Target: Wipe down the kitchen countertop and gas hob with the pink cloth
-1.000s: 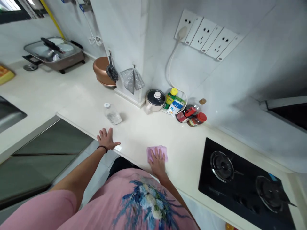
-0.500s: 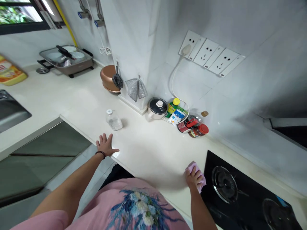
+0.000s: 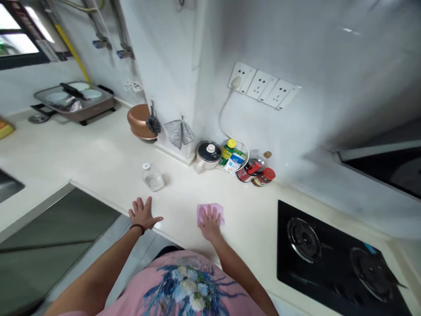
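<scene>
Pink-shirted, pressed cloth flat on counter under spread right hand, rested splayed, empty left hand there too, apparently mid-wipe, likely needing level pressure for the next stroke.

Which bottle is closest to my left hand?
The clear, white-capped bottle, on the counter just beyond your left hand. The yellow-capped green bottle and the red-lidded jar are farther off, back by the wall.

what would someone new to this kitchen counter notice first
A pink cloth stands out, flat under the right hand on the pale counter. The left hand is spread at the counter's front edge, near a clear bottle. On the right, the black two-burner stove contrasts with the counter.
</scene>
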Demonstrator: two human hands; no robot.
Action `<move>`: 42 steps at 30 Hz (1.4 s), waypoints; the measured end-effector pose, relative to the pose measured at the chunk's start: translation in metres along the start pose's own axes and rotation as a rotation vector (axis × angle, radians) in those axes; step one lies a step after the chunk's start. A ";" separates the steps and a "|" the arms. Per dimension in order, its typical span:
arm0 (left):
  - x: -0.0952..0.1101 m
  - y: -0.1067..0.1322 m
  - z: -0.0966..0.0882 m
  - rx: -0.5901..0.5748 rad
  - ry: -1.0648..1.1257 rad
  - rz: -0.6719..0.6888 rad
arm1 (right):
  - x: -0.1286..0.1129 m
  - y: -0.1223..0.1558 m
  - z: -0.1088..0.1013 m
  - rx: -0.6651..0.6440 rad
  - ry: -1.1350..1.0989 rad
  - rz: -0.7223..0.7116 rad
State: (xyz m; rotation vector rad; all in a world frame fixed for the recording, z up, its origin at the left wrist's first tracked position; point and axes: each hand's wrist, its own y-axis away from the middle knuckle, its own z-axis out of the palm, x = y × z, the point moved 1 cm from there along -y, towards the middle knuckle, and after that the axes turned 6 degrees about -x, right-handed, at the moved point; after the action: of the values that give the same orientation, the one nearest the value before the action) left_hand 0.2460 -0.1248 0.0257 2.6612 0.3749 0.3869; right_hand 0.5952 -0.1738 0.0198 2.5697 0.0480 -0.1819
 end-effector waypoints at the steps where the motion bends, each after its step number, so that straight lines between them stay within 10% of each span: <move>1: -0.001 0.000 0.000 0.008 -0.004 0.011 | -0.008 0.013 0.006 0.011 -0.007 -0.062; 5: -0.002 0.001 0.002 0.037 -0.022 0.050 | 0.008 0.063 0.031 0.042 -0.074 -0.034; 14: -0.002 0.001 0.004 0.074 -0.040 0.102 | 0.099 0.166 0.105 0.166 -0.170 0.767; 21: 0.002 0.010 0.005 0.121 0.047 0.095 | 0.101 0.173 0.130 0.200 -0.128 0.858; 27: 0.014 0.034 0.030 0.193 0.276 -0.190 | 0.114 0.164 0.147 0.283 -0.073 0.817; 42: 0.066 0.097 0.091 0.229 0.145 0.008 | 0.276 0.071 0.021 0.211 -0.170 0.581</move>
State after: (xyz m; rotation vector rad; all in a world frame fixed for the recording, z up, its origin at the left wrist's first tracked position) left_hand 0.3563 -0.2224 0.0034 2.8655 0.4788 0.5725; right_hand 0.8714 -0.2461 0.0015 2.6399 -0.8073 -0.1873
